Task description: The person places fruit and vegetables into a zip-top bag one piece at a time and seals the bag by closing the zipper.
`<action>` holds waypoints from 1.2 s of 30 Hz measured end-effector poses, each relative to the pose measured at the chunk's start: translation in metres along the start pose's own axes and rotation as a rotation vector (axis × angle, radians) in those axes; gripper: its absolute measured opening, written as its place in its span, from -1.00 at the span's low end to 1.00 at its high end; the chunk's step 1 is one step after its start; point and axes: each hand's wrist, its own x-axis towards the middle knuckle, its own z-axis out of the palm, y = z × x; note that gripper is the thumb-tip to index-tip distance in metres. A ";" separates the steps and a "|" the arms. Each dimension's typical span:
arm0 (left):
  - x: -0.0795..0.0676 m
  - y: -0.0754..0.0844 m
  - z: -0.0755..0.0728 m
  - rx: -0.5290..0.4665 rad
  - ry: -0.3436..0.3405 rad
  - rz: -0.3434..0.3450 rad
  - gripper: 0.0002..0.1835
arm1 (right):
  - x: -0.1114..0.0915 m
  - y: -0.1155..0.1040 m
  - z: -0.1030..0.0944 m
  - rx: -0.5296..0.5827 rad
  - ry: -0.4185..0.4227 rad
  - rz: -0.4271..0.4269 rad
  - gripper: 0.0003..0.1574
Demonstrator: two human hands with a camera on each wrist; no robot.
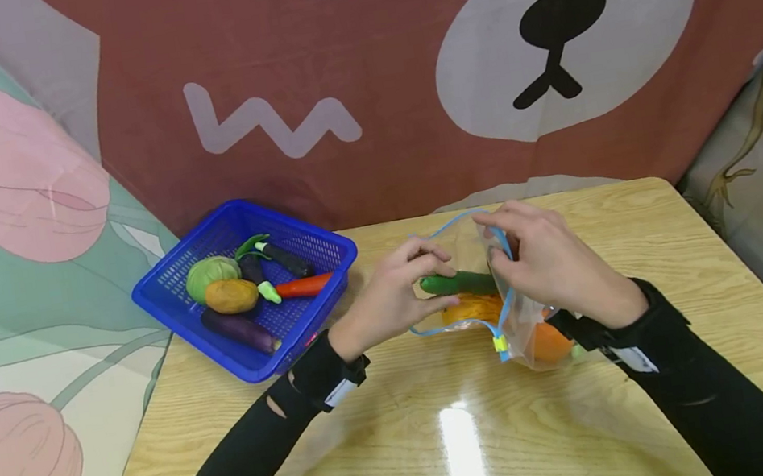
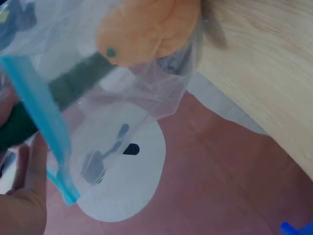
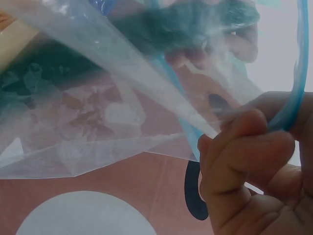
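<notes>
A clear zip bag (image 1: 528,331) with a blue rim and a yellow slider is held up over the table, its mouth facing left. My left hand (image 1: 406,287) grips a green cucumber (image 1: 460,284) near its left end, at the bag's mouth; the other end reaches inside, as the left wrist view also shows with the cucumber (image 2: 80,81) behind plastic. My right hand (image 1: 549,259) pinches the bag's blue rim (image 3: 296,63). Inside the bag, a yellow-orange ribbed item (image 1: 472,309) and a rounded orange item (image 1: 550,343) show through the film.
On the table's left stands a blue plastic basket (image 1: 200,357) holding a green cabbage (image 1: 213,278), a yellow potato-like item (image 1: 232,295), a carrot (image 1: 304,287), a green pepper (image 1: 251,245) and several dark eggplants (image 1: 241,331). The wooden table (image 1: 382,449) meets a printed cloth (image 1: 344,178) behind.
</notes>
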 end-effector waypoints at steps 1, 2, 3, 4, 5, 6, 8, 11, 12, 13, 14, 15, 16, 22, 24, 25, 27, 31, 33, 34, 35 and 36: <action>0.000 0.000 0.001 0.035 -0.014 0.016 -0.70 | 0.000 0.000 0.000 -0.001 0.000 -0.002 -0.51; 0.001 -0.001 0.002 0.066 -0.029 0.030 -0.69 | 0.000 0.000 0.000 -0.001 -0.001 -0.005 -0.52; 0.000 -0.002 0.003 0.086 -0.044 0.041 -0.69 | 0.000 0.000 0.000 -0.002 -0.001 -0.006 -0.52; 0.000 -0.002 0.004 0.102 -0.061 0.044 -0.68 | 0.000 0.000 0.000 -0.001 -0.003 -0.006 -0.52; 0.000 -0.002 0.004 0.111 -0.078 0.043 -0.67 | 0.000 0.000 0.000 0.000 -0.003 -0.006 -0.52; 0.000 -0.002 0.004 0.113 -0.097 0.038 -0.67 | 0.000 0.000 0.000 -0.001 -0.004 -0.005 -0.52; -0.001 -0.002 0.005 0.102 -0.138 0.013 -0.66 | 0.000 0.001 0.000 0.001 -0.004 -0.002 -0.52; 0.000 0.000 0.006 0.063 -0.197 -0.047 -0.69 | 0.000 0.001 -0.001 0.004 -0.001 -0.004 -0.51; 0.001 0.000 0.007 0.047 -0.213 -0.068 -0.71 | 0.000 0.001 -0.001 0.006 0.001 -0.005 -0.51; 0.002 0.001 0.007 0.037 -0.226 -0.088 -0.74 | 0.000 0.002 -0.001 0.009 0.002 -0.006 -0.51; 0.003 0.002 0.008 0.032 -0.238 -0.105 -0.76 | 0.000 0.002 -0.001 0.010 0.004 -0.007 -0.51; 0.004 0.002 0.009 0.032 -0.251 -0.120 -0.79 | 0.000 0.002 -0.001 0.012 0.004 -0.007 -0.51; 0.005 0.002 0.010 0.038 -0.264 -0.124 -0.83 | 0.000 0.002 -0.001 0.014 0.006 -0.007 -0.51; 0.007 0.000 0.019 0.091 -0.316 -0.069 -0.90 | 0.000 0.001 -0.002 0.023 -0.001 0.004 -0.50; 0.007 0.000 0.021 0.090 -0.311 -0.062 -0.90 | 0.000 0.001 -0.002 0.023 -0.002 0.007 -0.50; 0.007 0.001 0.022 0.093 -0.311 -0.064 -0.90 | 0.000 0.001 -0.002 0.022 -0.001 0.008 -0.50; 0.008 0.002 0.023 0.098 -0.319 -0.088 -0.90 | 0.000 0.001 -0.002 0.021 0.002 0.004 -0.50; 0.011 0.003 0.025 0.106 -0.342 -0.139 -0.81 | 0.000 0.002 -0.002 0.020 0.001 -0.002 -0.50; 0.011 0.004 0.025 0.094 -0.332 -0.158 -0.74 | 0.000 0.002 -0.002 0.018 -0.002 -0.003 -0.50; 0.011 0.004 0.024 0.082 -0.316 -0.156 -0.73 | 0.000 0.002 -0.002 0.017 -0.001 -0.004 -0.50; 0.011 0.004 0.022 0.073 -0.297 -0.151 -0.73 | 0.000 0.002 -0.002 0.015 -0.001 -0.005 -0.50; 0.011 0.004 0.020 0.058 -0.275 -0.140 -0.74 | 0.000 0.002 -0.002 0.015 0.000 -0.006 -0.50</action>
